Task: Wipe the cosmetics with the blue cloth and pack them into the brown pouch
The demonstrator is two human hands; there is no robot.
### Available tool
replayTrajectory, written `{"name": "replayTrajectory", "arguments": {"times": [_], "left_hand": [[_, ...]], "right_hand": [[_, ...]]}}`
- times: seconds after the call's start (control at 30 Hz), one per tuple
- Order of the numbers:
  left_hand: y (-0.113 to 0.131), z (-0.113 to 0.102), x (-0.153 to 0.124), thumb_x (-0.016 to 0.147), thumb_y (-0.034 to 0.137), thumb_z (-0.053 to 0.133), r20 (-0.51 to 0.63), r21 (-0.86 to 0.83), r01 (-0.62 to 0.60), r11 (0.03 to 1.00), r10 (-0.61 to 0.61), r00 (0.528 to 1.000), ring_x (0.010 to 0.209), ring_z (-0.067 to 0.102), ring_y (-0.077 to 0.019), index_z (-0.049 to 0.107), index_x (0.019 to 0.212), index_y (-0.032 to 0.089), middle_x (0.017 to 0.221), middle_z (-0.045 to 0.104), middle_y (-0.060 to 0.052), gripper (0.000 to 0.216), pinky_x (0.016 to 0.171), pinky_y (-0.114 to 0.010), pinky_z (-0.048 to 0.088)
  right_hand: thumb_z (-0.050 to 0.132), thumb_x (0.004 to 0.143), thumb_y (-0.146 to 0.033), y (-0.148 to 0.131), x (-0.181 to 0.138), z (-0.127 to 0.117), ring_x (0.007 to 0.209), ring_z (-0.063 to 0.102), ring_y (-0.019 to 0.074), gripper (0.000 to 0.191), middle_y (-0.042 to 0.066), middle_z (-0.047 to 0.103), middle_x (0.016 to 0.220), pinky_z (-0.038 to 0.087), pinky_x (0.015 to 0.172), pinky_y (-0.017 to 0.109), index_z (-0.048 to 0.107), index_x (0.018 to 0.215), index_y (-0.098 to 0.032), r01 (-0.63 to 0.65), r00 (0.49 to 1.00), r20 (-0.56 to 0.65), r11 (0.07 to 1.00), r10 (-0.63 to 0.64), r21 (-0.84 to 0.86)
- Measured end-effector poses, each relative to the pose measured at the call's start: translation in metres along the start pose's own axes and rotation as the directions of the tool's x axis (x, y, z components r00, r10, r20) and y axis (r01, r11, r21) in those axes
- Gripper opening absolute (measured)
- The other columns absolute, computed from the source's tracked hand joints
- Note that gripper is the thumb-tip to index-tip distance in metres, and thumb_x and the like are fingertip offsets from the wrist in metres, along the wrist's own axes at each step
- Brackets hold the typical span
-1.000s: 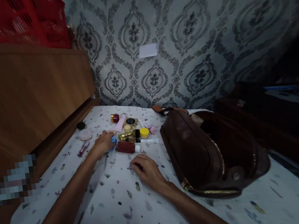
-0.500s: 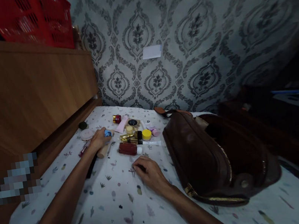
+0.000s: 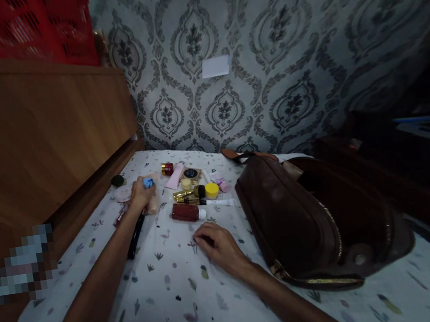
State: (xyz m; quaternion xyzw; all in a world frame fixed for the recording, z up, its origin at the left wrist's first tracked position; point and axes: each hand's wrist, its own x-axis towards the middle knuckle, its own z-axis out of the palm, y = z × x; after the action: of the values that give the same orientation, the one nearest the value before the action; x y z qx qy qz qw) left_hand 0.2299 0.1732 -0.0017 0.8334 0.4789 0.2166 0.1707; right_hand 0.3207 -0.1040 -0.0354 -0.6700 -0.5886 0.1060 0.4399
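Note:
My left hand (image 3: 142,194) is closed around a small blue item (image 3: 148,182) whose kind I cannot make out, among the cosmetics on the left. A beige tube (image 3: 152,205) lies beside its fingers, and a long black stick-like item (image 3: 136,237) lies under the wrist. My right hand (image 3: 220,246) rests on the patterned cloth with curled fingers and nothing visible in them. Just beyond it lies a dark red bottle (image 3: 185,212) with a white cap. Around that are a yellow-lidded jar (image 3: 212,190), a pink tube (image 3: 175,176) and a round black compact (image 3: 190,173).
A brown leather bag (image 3: 280,216) lies unzipped on the right. A wooden cabinet (image 3: 39,122) borders the left side, with a red plastic basket (image 3: 69,26) on top. The patterned wall (image 3: 283,54) stands behind, and a small red jar (image 3: 167,169) with a gold lid sits at the back.
My left hand has shifted slightly within the cosmetics, with the blue item still at its fingers. The right hand stays in place, and the view has moved a little.

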Motion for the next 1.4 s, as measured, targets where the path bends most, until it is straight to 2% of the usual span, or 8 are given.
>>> {"name": "replayTrajectory", "arguments": {"times": [0.13, 0.27, 0.4, 0.57, 0.8, 1.1, 1.23, 1.4], "left_hand": [[-0.010, -0.006, 0.004, 0.079, 0.034, 0.058, 0.024, -0.037, -0.057, 0.998, 0.058, 0.998, 0.077, 0.059, -0.0186, 0.053, 0.088, 0.020, 0.079, 0.061, -0.001, 0.017, 0.063, -0.026, 0.042], [-0.037, -0.046, 0.008, 0.075, 0.028, 0.053, 0.051, -0.039, -0.112, 0.993, 0.114, 0.992, 0.076, 0.058, -0.0175, 0.055, 0.089, 0.020, 0.078, 0.061, 0.000, 0.017, 0.066, -0.026, 0.044], [-0.067, -0.079, -0.005, 0.068, 0.030, 0.058, 0.161, 0.000, -0.138, 0.990, 0.136, 0.978, 0.078, 0.061, -0.0181, 0.059, 0.086, 0.019, 0.078, 0.064, 0.001, 0.021, 0.067, -0.025, 0.047], [-0.089, -0.079, -0.039, 0.070, 0.043, 0.062, 0.252, 0.138, -0.118, 0.983, 0.081, 0.964, 0.079, 0.065, -0.0233, 0.065, 0.092, 0.022, 0.078, 0.069, -0.001, 0.030, 0.069, -0.029, 0.047], [-0.084, -0.084, -0.042, 0.076, 0.034, 0.059, 0.250, 0.339, -0.138, 0.930, 0.052, 0.967, 0.106, 0.062, -0.0295, 0.069, 0.108, 0.026, 0.111, 0.070, -0.008, 0.034, 0.081, -0.032, 0.046], [-0.071, -0.093, -0.055, 0.085, 0.026, 0.046, 0.199, 0.455, -0.166, 0.875, 0.082, 0.977, 0.117, 0.055, -0.0321, 0.065, 0.119, 0.028, 0.122, 0.061, -0.011, 0.039, 0.086, -0.037, 0.046], [-0.062, -0.084, -0.078, 0.087, 0.041, 0.049, 0.250, 0.408, -0.202, 0.890, 0.104, 0.963, 0.107, 0.061, -0.0277, 0.064, 0.110, 0.026, 0.112, 0.065, -0.008, 0.032, 0.079, -0.031, 0.046], [-0.052, -0.082, -0.103, 0.082, 0.067, 0.046, 0.341, 0.330, -0.142, 0.933, 0.022, 0.940, 0.096, 0.064, -0.0280, 0.060, 0.097, 0.023, 0.102, 0.068, -0.007, 0.049, 0.068, -0.029, 0.043]], "right_hand": [[0.055, 0.088, -0.015, 0.000, -0.001, -0.002, 0.083, 0.061, 0.0186, 0.015, 0.005, 0.067, 0.082, 0.046, 0.077, 0.030, 0.069, 0.081, -0.019, -0.032, 0.999, 0.014, 0.999, 0.032, 0.037], [0.055, 0.088, -0.020, 0.001, 0.000, -0.003, 0.081, 0.062, 0.0186, 0.017, 0.005, 0.068, 0.081, 0.047, 0.076, 0.030, 0.069, 0.080, -0.019, -0.058, 0.998, 0.020, 0.993, 0.056, 0.104], [0.056, 0.088, -0.025, 0.004, 0.000, -0.003, 0.079, 0.064, 0.0188, 0.018, 0.005, 0.069, 0.081, 0.048, 0.073, 0.030, 0.070, 0.081, -0.019, -0.081, 0.997, 0.014, 0.984, 0.080, 0.161], [0.055, 0.087, -0.030, 0.005, -0.002, -0.003, 0.075, 0.062, 0.0182, 0.020, 0.005, 0.069, 0.079, 0.047, 0.069, 0.029, 0.071, 0.081, -0.018, -0.107, 0.994, 0.000, 0.977, 0.109, 0.187], [0.056, 0.085, -0.030, 0.009, -0.003, 0.000, 0.073, 0.062, 0.0183, 0.020, 0.004, 0.069, 0.076, 0.048, 0.069, 0.029, 0.071, 0.079, -0.018, -0.098, 0.994, -0.025, 0.976, 0.105, 0.195], [0.055, 0.086, -0.022, 0.004, -0.005, -0.001, 0.075, 0.063, 0.0184, 0.017, 0.004, 0.070, 0.078, 0.047, 0.069, 0.029, 0.070, 0.078, -0.020, -0.057, 0.998, -0.025, 0.989, 0.061, 0.139], [0.055, 0.086, -0.019, 0.001, -0.007, -0.001, 0.078, 0.062, 0.0192, 0.016, 0.004, 0.069, 0.079, 0.046, 0.071, 0.029, 0.069, 0.079, -0.020, -0.032, 0.999, -0.028, 0.996, 0.034, 0.085], [0.054, 0.086, -0.017, 0.000, -0.008, 0.000, 0.078, 0.061, 0.0194, 0.016, 0.005, 0.068, 0.078, 0.045, 0.072, 0.030, 0.069, 0.079, -0.019, -0.034, 0.999, -0.028, 0.998, 0.035, 0.049]]}}
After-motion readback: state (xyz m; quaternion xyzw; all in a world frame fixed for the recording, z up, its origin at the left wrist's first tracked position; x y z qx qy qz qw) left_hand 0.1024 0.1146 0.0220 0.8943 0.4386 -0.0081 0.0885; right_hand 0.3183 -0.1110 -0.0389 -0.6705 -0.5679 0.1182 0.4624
